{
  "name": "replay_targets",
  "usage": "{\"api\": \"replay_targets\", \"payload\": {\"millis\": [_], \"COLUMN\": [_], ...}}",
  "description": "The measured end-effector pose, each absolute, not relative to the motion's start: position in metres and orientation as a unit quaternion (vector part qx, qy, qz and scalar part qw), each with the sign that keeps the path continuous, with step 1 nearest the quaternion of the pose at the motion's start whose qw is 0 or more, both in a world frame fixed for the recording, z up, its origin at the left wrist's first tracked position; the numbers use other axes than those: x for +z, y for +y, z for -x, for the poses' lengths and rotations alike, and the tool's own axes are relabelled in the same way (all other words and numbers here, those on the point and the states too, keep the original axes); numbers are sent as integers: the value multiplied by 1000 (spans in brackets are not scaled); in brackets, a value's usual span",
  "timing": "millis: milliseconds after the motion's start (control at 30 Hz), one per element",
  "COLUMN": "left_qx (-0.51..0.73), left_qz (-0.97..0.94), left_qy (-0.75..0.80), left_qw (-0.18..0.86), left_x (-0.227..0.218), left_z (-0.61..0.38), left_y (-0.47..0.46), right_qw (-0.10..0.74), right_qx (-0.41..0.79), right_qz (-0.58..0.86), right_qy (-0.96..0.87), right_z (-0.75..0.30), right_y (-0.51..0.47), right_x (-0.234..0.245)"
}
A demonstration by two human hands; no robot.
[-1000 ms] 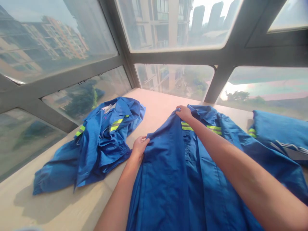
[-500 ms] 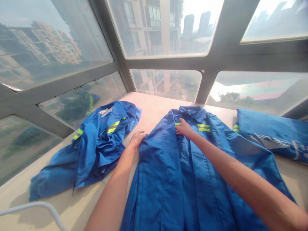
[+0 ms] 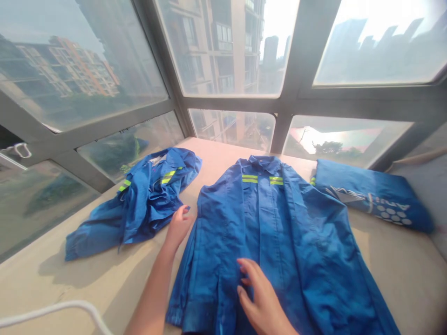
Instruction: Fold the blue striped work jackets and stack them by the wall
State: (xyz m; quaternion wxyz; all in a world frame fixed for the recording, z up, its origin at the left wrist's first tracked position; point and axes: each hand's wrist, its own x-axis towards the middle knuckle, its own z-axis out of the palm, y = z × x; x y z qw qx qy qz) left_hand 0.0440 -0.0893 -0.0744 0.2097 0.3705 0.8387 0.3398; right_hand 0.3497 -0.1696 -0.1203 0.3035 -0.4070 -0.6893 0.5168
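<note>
A blue work jacket [image 3: 275, 232] lies spread front side up, its collar towards the window and yellow-green reflective strips across the chest. Just left of its sleeve is my left hand [image 3: 179, 227], fingers loosely extended and nothing visible in them. It is between this jacket and a crumpled blue jacket [image 3: 139, 204] with similar strips. My right hand [image 3: 260, 295] is over the lower front of the spread jacket, thumb and fingers apart, holding nothing. Whether it touches the cloth I cannot tell.
At right lies a folded blue garment [image 3: 370, 190] with white print. A white curved tube [image 3: 70, 304] crosses the lower left corner. Window frames [image 3: 230, 103] border the pale surface [image 3: 84, 284] at the back and left.
My right hand has left the jacket's chest and come down towards me. My left hand has come away from the jacket's shoulder, nearer to me. The view has turned right.
</note>
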Motion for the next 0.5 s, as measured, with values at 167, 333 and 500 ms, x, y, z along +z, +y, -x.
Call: {"api": "replay_targets", "payload": {"millis": [167, 333, 500], "left_qx": [146, 74, 96], "left_qz": [-423, -438, -462], "left_qy": [878, 877, 862], "left_qw": [171, 183, 185], "left_x": [-77, -93, -102], "left_z": [-79, -113, -124], "left_y": [-202, -255, -255], "right_qw": [163, 117, 129], "right_qx": [608, 592, 560], "right_qz": [378, 366, 361], "right_qy": [-679, -708, -734], "right_z": [-374, -371, -348], "right_y": [-205, -220, -228], "right_x": [-132, -151, -156]}}
